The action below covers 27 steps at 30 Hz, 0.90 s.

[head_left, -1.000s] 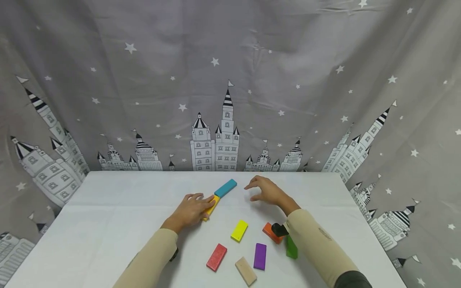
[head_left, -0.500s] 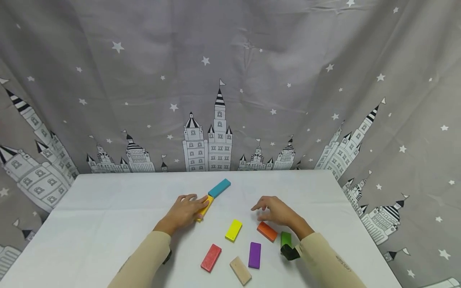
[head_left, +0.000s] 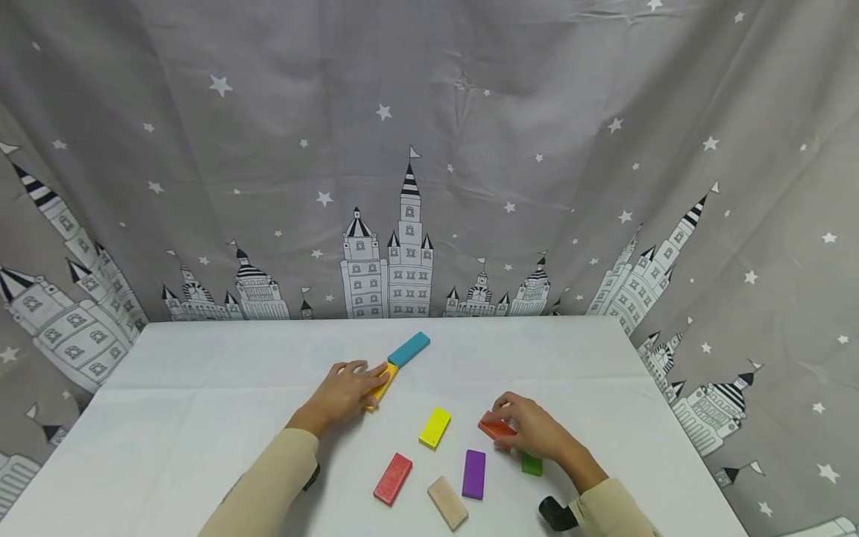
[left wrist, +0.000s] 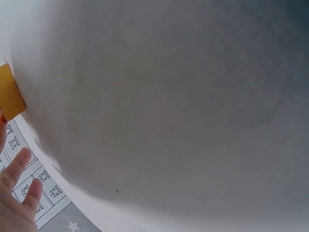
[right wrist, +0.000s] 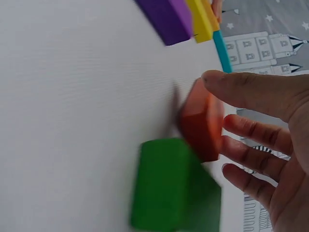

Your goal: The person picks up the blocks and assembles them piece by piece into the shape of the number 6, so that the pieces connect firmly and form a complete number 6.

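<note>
In head view, the amber block (head_left: 379, 392) is touched by the left hand (head_left: 344, 394) (whether pinched cannot be told). In left-wrist view, two fingers (left wrist: 17, 166) are splayed. In right-wrist view, the orange block (right wrist: 198, 128), beside the green block (right wrist: 161, 186), is widely straddled by the right hand (right wrist: 285, 144); grasping seems in hand, closing called for.

The room's kind is unclear: a white tabletop (head_left: 201, 418) fronts a castle-print curtain (head_left: 510, 74).

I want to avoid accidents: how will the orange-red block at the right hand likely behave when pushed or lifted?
The orange-red block is probably stiff, as its edges look straight. Its flat faces suggest sliding rather than rolling. It may bump the green block, which sits close by.
</note>
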{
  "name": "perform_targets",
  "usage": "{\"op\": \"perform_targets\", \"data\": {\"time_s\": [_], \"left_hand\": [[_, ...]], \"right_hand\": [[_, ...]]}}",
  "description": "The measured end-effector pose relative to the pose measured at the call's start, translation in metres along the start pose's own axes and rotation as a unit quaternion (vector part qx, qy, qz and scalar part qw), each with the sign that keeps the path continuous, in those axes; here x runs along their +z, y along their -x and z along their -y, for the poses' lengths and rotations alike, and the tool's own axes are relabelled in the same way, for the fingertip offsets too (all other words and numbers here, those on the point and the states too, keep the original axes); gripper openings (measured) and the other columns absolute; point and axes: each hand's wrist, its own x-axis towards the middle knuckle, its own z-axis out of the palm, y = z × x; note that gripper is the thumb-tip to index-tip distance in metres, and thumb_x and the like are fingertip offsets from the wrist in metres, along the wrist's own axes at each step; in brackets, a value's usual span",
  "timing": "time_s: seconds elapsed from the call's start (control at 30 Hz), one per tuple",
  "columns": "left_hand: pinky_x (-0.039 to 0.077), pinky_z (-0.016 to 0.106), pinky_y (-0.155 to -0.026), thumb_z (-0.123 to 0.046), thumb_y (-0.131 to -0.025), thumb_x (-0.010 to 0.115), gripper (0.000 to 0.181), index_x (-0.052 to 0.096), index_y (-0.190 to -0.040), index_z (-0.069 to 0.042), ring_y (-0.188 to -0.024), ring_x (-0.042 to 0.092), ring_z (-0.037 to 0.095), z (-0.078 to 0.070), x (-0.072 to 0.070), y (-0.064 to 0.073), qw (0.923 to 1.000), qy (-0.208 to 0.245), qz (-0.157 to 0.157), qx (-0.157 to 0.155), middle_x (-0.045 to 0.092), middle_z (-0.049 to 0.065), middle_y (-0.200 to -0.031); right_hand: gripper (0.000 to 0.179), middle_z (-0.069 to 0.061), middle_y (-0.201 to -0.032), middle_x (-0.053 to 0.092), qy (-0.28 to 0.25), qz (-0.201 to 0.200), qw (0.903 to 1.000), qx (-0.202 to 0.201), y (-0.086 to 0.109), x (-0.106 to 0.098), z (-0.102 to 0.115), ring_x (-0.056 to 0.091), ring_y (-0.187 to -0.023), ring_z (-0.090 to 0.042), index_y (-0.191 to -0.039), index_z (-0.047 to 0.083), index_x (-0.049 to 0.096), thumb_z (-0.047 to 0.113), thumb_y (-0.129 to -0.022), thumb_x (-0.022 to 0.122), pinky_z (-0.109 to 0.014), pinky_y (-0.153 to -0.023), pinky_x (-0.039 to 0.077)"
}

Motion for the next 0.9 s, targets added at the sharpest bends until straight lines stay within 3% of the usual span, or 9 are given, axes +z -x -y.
{"op": "perform_targets", "data": {"time_s": [0.47, 0.9], "left_hand": [[0.023, 0.056, -0.111, -0.030, -0.088, 0.065, 0.058, 0.047, -0.143, -0.021, -0.137, 0.034, 0.035, -0.002, -0.001, -0.001, 0.9999, 0.003, 0.003, -0.012, 0.040, -0.004, -0.151], [0.024, 0.057, -0.111, -0.029, -0.088, 0.066, 0.057, 0.050, -0.141, -0.019, -0.137, 0.034, 0.036, -0.004, -0.003, 0.001, 0.9999, 0.001, 0.002, -0.011, 0.042, -0.003, -0.150]], "right_hand": [[0.029, 0.002, -0.110, 0.058, 0.038, -0.044, 0.9980, -0.025, 0.007, 0.012, -0.004, 0.053, -0.091, -0.015, -0.110, 0.016, 0.075, 0.015, -0.081, 0.078, -0.037, -0.080, 0.051], [0.025, 0.002, -0.100, 0.058, 0.058, -0.053, 0.9961, -0.040, -0.011, 0.011, -0.002, 0.052, -0.086, -0.015, -0.107, 0.014, 0.076, 0.013, -0.083, 0.076, -0.034, -0.078, 0.050]]}}
